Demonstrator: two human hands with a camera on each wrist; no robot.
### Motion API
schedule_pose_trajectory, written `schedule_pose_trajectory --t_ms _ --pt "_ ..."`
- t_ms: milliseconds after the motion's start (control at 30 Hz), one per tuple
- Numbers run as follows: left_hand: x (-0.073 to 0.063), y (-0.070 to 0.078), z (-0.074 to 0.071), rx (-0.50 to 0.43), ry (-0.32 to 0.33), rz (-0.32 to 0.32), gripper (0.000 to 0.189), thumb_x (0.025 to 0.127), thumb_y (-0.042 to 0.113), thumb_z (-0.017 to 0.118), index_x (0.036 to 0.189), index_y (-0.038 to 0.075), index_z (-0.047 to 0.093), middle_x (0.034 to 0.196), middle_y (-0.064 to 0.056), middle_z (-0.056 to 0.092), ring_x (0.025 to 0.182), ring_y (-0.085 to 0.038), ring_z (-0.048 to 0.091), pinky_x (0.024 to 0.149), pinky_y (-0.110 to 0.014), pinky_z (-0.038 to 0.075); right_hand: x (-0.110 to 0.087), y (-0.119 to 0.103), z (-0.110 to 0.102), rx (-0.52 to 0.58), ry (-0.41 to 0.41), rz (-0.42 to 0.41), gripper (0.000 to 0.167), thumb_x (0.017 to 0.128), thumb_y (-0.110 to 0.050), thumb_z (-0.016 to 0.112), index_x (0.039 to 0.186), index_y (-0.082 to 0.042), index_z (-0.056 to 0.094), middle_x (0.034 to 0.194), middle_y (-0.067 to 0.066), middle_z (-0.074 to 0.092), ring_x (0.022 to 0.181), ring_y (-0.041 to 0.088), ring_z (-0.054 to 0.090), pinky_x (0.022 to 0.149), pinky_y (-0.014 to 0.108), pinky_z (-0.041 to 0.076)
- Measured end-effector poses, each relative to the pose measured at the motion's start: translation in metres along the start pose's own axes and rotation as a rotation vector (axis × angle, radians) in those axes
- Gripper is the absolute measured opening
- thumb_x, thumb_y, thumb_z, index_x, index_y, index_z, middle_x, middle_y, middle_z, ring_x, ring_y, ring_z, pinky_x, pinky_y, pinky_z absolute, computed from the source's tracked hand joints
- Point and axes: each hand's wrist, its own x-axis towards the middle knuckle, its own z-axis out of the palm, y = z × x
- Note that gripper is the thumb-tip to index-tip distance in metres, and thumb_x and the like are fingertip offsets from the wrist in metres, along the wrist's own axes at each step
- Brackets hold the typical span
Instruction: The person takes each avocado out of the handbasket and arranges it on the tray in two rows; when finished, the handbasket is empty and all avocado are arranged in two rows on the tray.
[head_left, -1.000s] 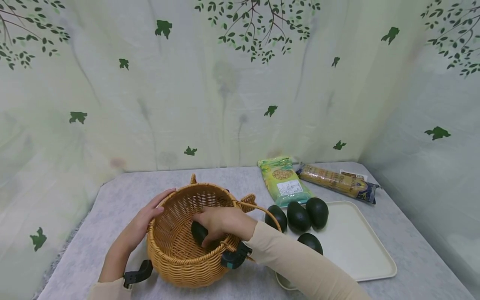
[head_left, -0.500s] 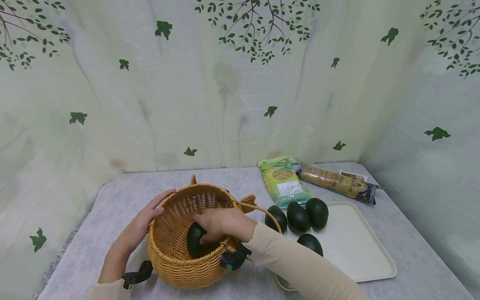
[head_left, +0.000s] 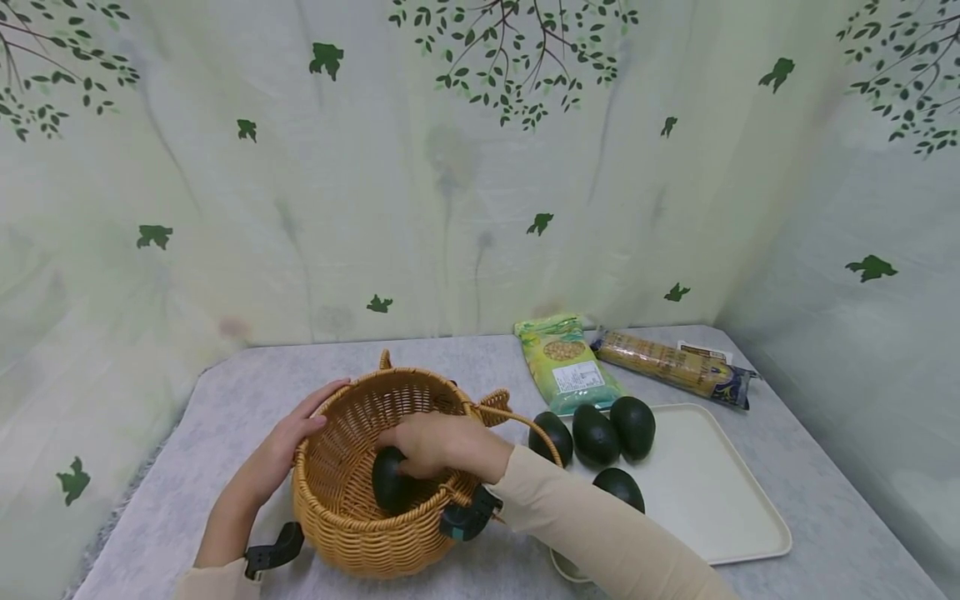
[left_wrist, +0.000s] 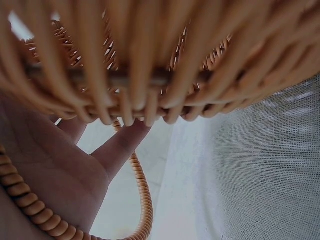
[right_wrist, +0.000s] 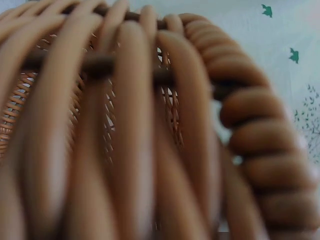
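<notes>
A brown wicker basket [head_left: 375,550] stands on the table. My right hand [head_left: 438,446] reaches down inside it. There it holds a dark green avocado [head_left: 390,482], thumb against the near side; its other fingers are mostly hidden. My left hand [head_left: 281,446] rests against the basket's left rim from outside, fingers extended. From the left wrist, its palm [left_wrist: 55,165] shows beneath the wicker wall, beside a coiled handle [left_wrist: 145,200]. The right wrist view is filled by the basket's wall [right_wrist: 132,125], which hides the hand there.
Right of the basket, a white tray [head_left: 720,500] carries several more avocados [head_left: 596,435], partly behind the right sleeve [head_left: 592,525]. Behind it lie a green-yellow bag [head_left: 566,367] and a long pack of what looks like noodles [head_left: 671,367]. The basket's right handle [head_left: 536,423] loops toward the tray.
In the basket, the avocado has shifted slightly left and more of it shows beside my right hand. My left hand stays at the rim.
</notes>
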Motion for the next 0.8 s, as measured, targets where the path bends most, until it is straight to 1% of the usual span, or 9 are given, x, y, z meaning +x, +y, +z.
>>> schedule_pose_trajectory --t_ms 67,167,267,300,333,433,567,667,800 --pt "0.0002 -0.0008 -0.0003 0.01 0.002 -0.005 0.052 0.113 0.034 0.03 0.164 0.026 0.028 0.167 -0.014 0.027 0.148 -0.045 0.028 0.104 -0.067 0.039 0.0007 0.0013 -0.0008 0.037 -0.012 0.002 0.048 0.101 -0.038 0.067 0.146 -0.024 0.057 0.137 -0.005 0.065 0.124 0.012 0.061 0.101 0.03 0.05" --pt "0.0003 -0.0013 -0.0007 0.019 0.007 -0.009 0.052 0.113 0.034 0.029 0.164 0.027 0.029 0.167 -0.013 0.028 0.148 -0.044 0.03 0.104 -0.065 0.041 0.0016 0.002 -0.0018 0.064 -0.018 0.026 0.054 0.097 -0.045 0.069 0.144 -0.023 0.055 0.132 -0.005 0.067 0.118 0.013 0.065 0.096 0.029 0.051" --pt "0.0012 -0.0008 -0.0005 0.011 0.0 0.006 0.052 0.113 0.033 0.03 0.164 0.025 0.028 0.167 -0.014 0.028 0.147 -0.045 0.03 0.104 -0.065 0.04 0.0022 0.0022 -0.0014 0.063 -0.015 0.058 0.058 0.093 -0.047 0.074 0.142 -0.023 0.053 0.126 -0.004 0.068 0.112 0.012 0.066 0.091 0.028 0.052" --pt "0.0018 -0.0006 -0.0003 0.01 -0.001 0.002 0.052 0.113 0.033 0.029 0.164 0.026 0.029 0.167 -0.013 0.028 0.148 -0.042 0.03 0.105 -0.063 0.041 0.0021 0.0022 -0.0012 0.056 -0.013 0.067 0.059 0.092 -0.046 0.076 0.141 -0.023 0.053 0.125 -0.004 0.068 0.111 0.012 0.067 0.09 0.028 0.052" --pt "0.0017 -0.0003 -0.0003 0.006 -0.003 0.006 0.052 0.113 0.032 0.03 0.164 0.025 0.028 0.167 -0.013 0.028 0.148 -0.042 0.03 0.105 -0.064 0.04 0.0023 0.0021 -0.0011 0.049 -0.015 0.066 0.059 0.092 -0.045 0.077 0.141 -0.023 0.053 0.126 -0.004 0.068 0.112 0.012 0.066 0.091 0.028 0.052" --pt "0.002 -0.0002 0.0001 0.004 -0.001 0.008 0.051 0.113 0.032 0.03 0.164 0.026 0.029 0.167 -0.012 0.028 0.148 -0.042 0.029 0.105 -0.064 0.04 0.0033 0.0009 -0.0014 0.021 -0.041 0.057 0.057 0.093 -0.039 0.077 0.145 -0.025 0.055 0.134 -0.005 0.065 0.121 0.011 0.062 0.097 0.028 0.05" --pt "0.0015 -0.0001 0.001 0.001 -0.003 0.012 0.051 0.113 0.031 0.03 0.164 0.025 0.029 0.168 -0.011 0.028 0.148 -0.045 0.027 0.105 -0.064 0.039 0.0041 -0.0002 -0.002 0.007 -0.09 0.048 0.058 0.098 -0.029 0.072 0.153 -0.029 0.052 0.147 -0.009 0.057 0.133 0.009 0.054 0.106 0.028 0.046" --pt "0.0009 0.0001 0.0011 0.002 -0.002 0.013 0.051 0.113 0.031 0.03 0.164 0.026 0.029 0.167 -0.011 0.028 0.148 -0.045 0.027 0.105 -0.064 0.039 0.0038 0.0007 -0.0017 0.006 -0.095 0.034 0.062 0.097 -0.033 0.072 0.154 -0.027 0.049 0.147 -0.007 0.057 0.134 0.01 0.054 0.106 0.028 0.045" --pt "0.0005 0.0002 0.0006 0.011 0.005 0.018 0.051 0.113 0.031 0.03 0.164 0.026 0.029 0.167 -0.011 0.029 0.149 -0.045 0.027 0.106 -0.068 0.036 0.0014 0.0021 -0.0018 0.017 -0.079 0.024 0.074 0.089 -0.043 0.08 0.154 -0.024 0.049 0.141 -0.006 0.061 0.128 0.01 0.057 0.101 0.026 0.047"
